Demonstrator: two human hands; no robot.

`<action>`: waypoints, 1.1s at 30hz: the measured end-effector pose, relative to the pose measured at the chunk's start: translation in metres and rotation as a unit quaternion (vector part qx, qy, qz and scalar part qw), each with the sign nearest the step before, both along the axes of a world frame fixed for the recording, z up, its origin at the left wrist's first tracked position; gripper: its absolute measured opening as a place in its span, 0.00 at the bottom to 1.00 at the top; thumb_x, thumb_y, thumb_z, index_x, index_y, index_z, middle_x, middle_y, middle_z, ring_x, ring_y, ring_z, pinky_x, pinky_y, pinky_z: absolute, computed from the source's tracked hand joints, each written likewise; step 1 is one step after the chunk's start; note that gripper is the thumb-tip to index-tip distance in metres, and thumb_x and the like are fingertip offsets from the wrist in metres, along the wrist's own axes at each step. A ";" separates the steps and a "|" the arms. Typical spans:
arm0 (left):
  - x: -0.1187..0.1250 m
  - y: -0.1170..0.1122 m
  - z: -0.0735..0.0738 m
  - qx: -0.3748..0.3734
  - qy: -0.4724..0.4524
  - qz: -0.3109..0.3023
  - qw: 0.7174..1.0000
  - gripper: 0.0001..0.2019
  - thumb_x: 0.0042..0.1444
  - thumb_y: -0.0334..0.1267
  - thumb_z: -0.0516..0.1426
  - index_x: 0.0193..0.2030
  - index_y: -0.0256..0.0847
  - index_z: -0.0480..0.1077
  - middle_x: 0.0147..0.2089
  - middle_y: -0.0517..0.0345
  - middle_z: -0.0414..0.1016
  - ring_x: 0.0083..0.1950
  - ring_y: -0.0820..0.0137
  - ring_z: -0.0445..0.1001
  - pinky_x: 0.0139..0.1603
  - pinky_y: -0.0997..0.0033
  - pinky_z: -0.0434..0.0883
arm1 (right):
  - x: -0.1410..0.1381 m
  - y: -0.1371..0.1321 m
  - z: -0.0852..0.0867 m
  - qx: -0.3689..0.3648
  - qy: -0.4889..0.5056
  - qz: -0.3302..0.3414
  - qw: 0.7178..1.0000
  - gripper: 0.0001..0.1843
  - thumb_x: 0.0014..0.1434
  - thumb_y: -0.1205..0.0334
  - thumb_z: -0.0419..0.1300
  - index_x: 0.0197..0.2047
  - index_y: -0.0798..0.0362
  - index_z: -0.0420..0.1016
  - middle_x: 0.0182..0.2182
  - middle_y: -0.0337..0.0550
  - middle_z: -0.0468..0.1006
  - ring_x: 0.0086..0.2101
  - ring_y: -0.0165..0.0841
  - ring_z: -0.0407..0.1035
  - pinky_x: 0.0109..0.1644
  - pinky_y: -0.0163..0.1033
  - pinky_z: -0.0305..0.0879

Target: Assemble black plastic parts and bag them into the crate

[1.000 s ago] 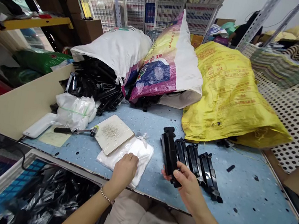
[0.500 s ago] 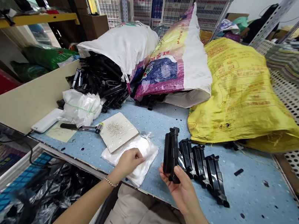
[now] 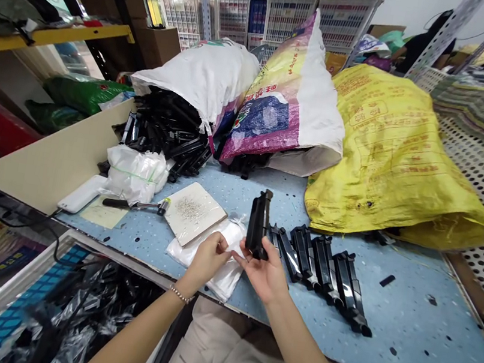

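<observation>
My right hand grips a long black plastic part upright between thumb and fingers. Close beside it, my left hand is closed in a pinch over a stack of clear plastic bags, at the edge of a thin bag that is hard to make out. The fingertips of both hands nearly meet. Similar black parts lie slanted in a row to the right of my right hand. Against the stack's far left side rests a square white board covered with tiny light bits.
A black-handled tool, a wrapped white bundle and a white device sit at the left. Behind stand white woven sacks and a yellow sack. Black parts spill out. Below left, a bin holds bagged black pieces.
My right hand has brought the black part left, over the bags and up to my left hand. My left hand stays pinched in nearly the same place.
</observation>
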State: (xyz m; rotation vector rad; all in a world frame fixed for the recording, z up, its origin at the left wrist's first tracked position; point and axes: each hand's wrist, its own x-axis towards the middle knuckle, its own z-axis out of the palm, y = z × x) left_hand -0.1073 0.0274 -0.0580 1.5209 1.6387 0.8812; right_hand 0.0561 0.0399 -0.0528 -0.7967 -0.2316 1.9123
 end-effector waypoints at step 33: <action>-0.046 -0.131 0.079 0.010 0.125 -0.197 0.972 0.25 0.51 0.28 0.53 0.56 0.51 0.69 0.56 0.56 0.73 0.55 0.66 0.73 0.56 0.70 0.71 | 0.048 -0.059 0.028 0.360 -0.383 0.313 0.791 0.26 0.59 0.53 0.58 0.59 0.49 0.65 0.49 0.49 0.73 0.48 0.40 0.68 0.51 0.47 0.65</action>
